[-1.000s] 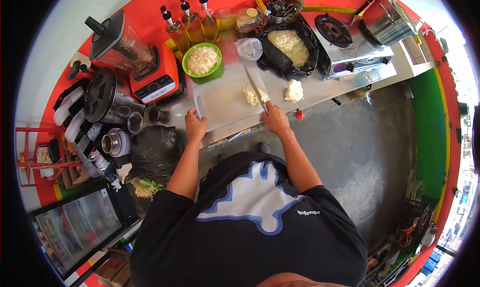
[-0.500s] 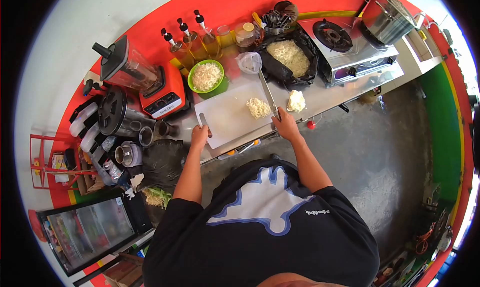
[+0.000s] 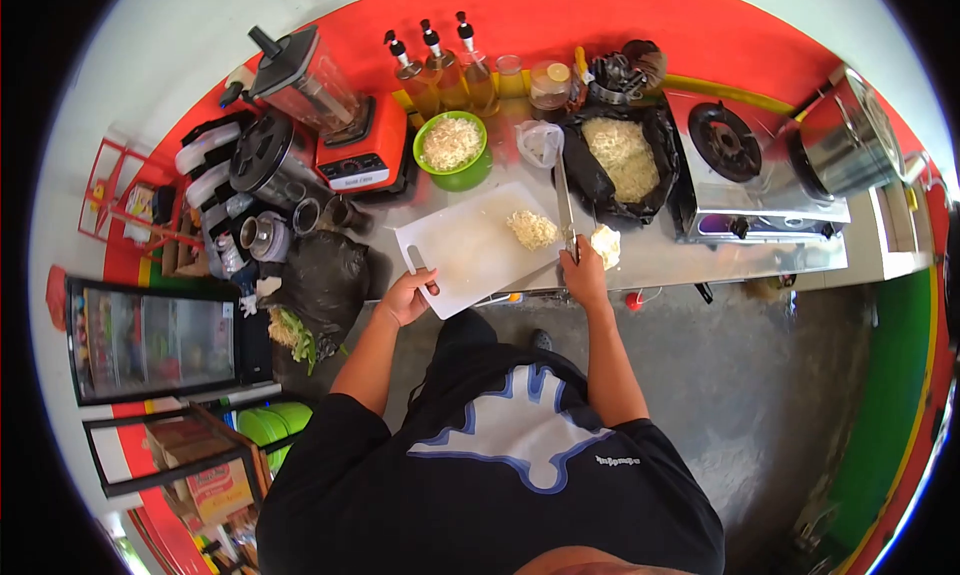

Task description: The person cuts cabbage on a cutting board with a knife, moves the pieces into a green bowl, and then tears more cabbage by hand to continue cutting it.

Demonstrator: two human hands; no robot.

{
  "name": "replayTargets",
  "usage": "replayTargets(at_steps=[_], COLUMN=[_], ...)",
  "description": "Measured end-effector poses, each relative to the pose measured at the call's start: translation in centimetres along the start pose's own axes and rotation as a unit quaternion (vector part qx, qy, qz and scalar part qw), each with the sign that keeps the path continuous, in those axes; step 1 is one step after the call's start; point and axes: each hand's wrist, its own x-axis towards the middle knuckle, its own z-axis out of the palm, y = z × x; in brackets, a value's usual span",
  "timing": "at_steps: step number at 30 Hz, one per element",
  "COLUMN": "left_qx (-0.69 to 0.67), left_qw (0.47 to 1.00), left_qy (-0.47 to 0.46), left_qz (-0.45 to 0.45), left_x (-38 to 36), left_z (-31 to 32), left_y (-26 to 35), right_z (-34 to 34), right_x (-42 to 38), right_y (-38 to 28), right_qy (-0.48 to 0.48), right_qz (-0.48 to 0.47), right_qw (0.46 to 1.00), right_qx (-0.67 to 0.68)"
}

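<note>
My right hand (image 3: 581,271) grips the handle of a long knife (image 3: 564,197) whose blade points away from me along the right edge of the white cutting board (image 3: 455,255). A small heap of shredded pale food (image 3: 532,229) lies on the board just left of the blade. A pale uncut chunk (image 3: 605,245) rests on the steel counter right beside my right hand. My left hand (image 3: 409,295) holds the board's near left corner, fingers by its handle slot.
Behind the board stand a green bowl of shreds (image 3: 452,147), a black bag of shredded food (image 3: 622,160), three pump bottles (image 3: 440,70), an orange blender (image 3: 345,115) and a gas stove (image 3: 740,160) with a steel pot (image 3: 840,147). A dark bag (image 3: 315,285) sits at left.
The knife has left the heap and swung to the board's right edge, blade pointing away. My left hand slid to the board's corner. My view has shifted and turned.
</note>
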Motion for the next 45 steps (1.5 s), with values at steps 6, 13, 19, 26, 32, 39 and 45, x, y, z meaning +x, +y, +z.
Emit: replayTargets(at_steps=[6, 13, 19, 26, 32, 39, 45], left_qx=[-0.052, -0.090, -0.129, -0.178, -0.188, -0.181, -0.192], left_qw=[0.997, 0.988, 0.977, 0.963, 0.963, 0.964, 0.963], left_qy=[0.021, 0.000, 0.033, 0.082, 0.099, 0.111, 0.112], left_qz=[0.046, 0.129, 0.166, 0.186, 0.167, 0.159, 0.149], left_x=[-4.6, -6.0, -5.1, -4.4, -3.5, -2.6, -1.8], left_z=[0.3, 2.7, 5.1, 8.0, 7.9, 7.4, 7.0], left_y=[0.1, 2.3, 4.0, 5.3, 6.1, 7.0, 7.5], right_z=[-1.2, -2.2, -2.0, -1.1, -0.5, 2.8, 5.7], right_x=[2.3, 8.7, 12.5, 16.1, 20.4, 24.1, 27.6], right_y=[-4.2, -9.8, -14.8, -17.4, -17.2, -14.2, -12.7], right_qy=[-0.071, -0.093, -0.229, -0.316, -0.339, -0.348, -0.382], right_qz=[0.027, -0.183, -0.237, -0.369, -0.469, -0.452, -0.368], right_qw=[0.995, 0.978, 0.924, 0.829, 0.754, 0.748, 0.793], right_qx=[0.064, -0.047, -0.195, -0.278, -0.311, -0.340, -0.301])
